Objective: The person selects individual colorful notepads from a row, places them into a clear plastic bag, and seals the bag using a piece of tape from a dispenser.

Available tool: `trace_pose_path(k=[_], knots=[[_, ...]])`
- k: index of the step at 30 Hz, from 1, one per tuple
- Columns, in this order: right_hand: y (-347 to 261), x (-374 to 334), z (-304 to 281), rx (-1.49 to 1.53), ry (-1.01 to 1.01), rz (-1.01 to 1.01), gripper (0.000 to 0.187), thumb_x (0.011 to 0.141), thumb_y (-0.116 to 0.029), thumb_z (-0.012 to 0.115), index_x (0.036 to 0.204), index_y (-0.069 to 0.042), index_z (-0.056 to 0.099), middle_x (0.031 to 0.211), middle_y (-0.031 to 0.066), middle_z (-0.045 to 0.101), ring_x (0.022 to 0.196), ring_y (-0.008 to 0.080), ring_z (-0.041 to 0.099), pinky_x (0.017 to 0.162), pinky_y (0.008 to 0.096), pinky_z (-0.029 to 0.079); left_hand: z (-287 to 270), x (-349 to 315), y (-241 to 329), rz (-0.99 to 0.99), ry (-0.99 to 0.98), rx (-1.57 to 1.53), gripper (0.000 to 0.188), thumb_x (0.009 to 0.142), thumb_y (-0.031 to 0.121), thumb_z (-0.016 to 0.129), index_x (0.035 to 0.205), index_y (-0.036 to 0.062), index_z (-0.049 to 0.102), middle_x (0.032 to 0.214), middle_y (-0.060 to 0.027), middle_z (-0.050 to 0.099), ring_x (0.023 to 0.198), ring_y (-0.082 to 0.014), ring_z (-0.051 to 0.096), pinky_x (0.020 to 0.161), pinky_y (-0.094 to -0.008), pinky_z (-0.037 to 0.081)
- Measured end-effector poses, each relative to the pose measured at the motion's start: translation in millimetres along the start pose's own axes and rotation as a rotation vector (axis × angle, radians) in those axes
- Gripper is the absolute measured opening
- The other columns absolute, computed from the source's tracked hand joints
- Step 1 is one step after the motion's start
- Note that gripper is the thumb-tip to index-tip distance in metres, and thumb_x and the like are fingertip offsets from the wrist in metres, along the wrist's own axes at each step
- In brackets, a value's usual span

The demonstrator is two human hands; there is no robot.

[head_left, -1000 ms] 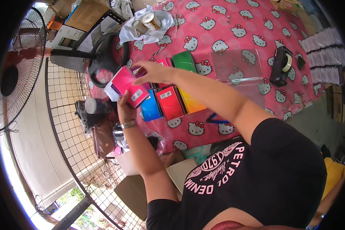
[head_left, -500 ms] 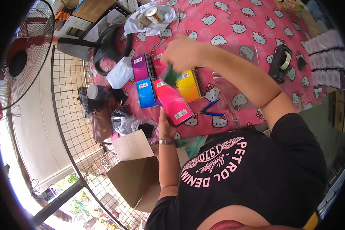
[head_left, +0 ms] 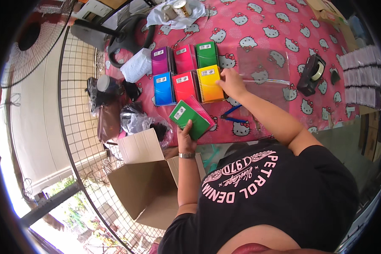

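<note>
My left hand (head_left: 186, 134) is closed on a green spiral notebook (head_left: 191, 119), which lies over a pink notebook (head_left: 207, 120) in the same grip. With thumb and fingers, my right hand (head_left: 233, 84) pinches the right edge of a yellow notebook (head_left: 209, 82), the front right one of two rows of notebook stacks. Beside it in the front row are a red notebook (head_left: 184, 85) and a blue notebook (head_left: 164, 89). Purple (head_left: 160, 61), pink-red (head_left: 184, 58) and another green notebook (head_left: 206, 56) form the back row.
Blue-handled cutters (head_left: 233, 115) lie right of the notebooks, near clear plastic sleeves (head_left: 264, 67). Farther right stands a black tape dispenser (head_left: 311, 76). An open cardboard box (head_left: 144, 186) is by my left arm, with plastic-wrapped items (head_left: 135, 120) beyond. A fan (head_left: 34, 38) stands far left.
A green notebook, blurred under my right hand before, now rests on the pink one in my left hand. My right hand has moved right, onto the yellow notebook, uncovering the back row.
</note>
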State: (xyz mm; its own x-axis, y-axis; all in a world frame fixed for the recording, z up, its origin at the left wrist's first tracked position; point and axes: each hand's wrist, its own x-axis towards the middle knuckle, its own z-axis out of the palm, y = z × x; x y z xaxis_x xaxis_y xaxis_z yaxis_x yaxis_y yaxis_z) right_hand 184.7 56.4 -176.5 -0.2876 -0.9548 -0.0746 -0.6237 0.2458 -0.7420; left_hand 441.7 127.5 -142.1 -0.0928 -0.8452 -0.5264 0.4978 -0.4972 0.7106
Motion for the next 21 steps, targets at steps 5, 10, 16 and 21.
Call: trace_pose_path(k=[5, 10, 16, 21], knots=[[-11.2, 12.3, -2.5, 0.040, -0.028, 0.079, 0.040, 0.073, -0.020, 0.077, 0.101, 0.001, 0.057, 0.102, 0.0203, 0.062, 0.102, 0.0351, 0.060, 0.087, 0.0415, 0.049, -27.4, 3.5, -4.8, 0.137, 0.128, 0.022, 0.043, 0.086, -0.002, 0.065, 0.125, 0.0075, 0.048, 0.113, -0.0075, 0.062, 0.098, -0.0214, 0.064, 0.083, -0.0378, 0.057], [-4.7, 15.5, 12.5, 0.047, 0.034, 0.097, 0.043, 0.072, -0.017, 0.075, 0.107, 0.002, 0.058, 0.105, 0.0197, 0.062, 0.100, 0.0342, 0.061, 0.086, 0.0414, 0.049, -33.5, 2.1, -11.8, 0.152, 0.136, -0.083, 0.044, 0.086, -0.002, 0.065, 0.125, 0.0077, 0.048, 0.112, -0.0067, 0.062, 0.098, -0.0193, 0.064, 0.082, -0.0344, 0.056], [-66.2, 12.2, -16.1, 0.643, -0.288, 0.285, 0.045, 0.072, 0.000, 0.069, 0.113, 0.004, 0.053, 0.102, 0.0114, 0.059, 0.094, 0.0199, 0.059, 0.082, 0.0322, 0.050, -43.6, 2.9, -12.8, 0.205, 0.179, -0.061, 0.056, 0.092, 0.041, 0.062, 0.134, 0.0096, 0.044, 0.124, -0.0071, 0.058, 0.108, -0.0234, 0.060, 0.089, -0.0429, 0.052], [-137.6, -14.1, -14.4, 0.484, -0.738, -0.052, 0.066, 0.073, -0.010, 0.079, 0.128, -0.002, 0.043, 0.101, 0.0117, 0.057, 0.095, 0.0209, 0.058, 0.085, 0.0312, 0.047, -35.6, -10.6, 2.4, 0.107, -0.022, -0.313, 0.097, 0.078, 0.082, 0.043, 0.142, 0.0085, 0.038, 0.136, -0.0070, 0.051, 0.121, -0.0251, 0.051, 0.102, -0.0453, 0.042]])
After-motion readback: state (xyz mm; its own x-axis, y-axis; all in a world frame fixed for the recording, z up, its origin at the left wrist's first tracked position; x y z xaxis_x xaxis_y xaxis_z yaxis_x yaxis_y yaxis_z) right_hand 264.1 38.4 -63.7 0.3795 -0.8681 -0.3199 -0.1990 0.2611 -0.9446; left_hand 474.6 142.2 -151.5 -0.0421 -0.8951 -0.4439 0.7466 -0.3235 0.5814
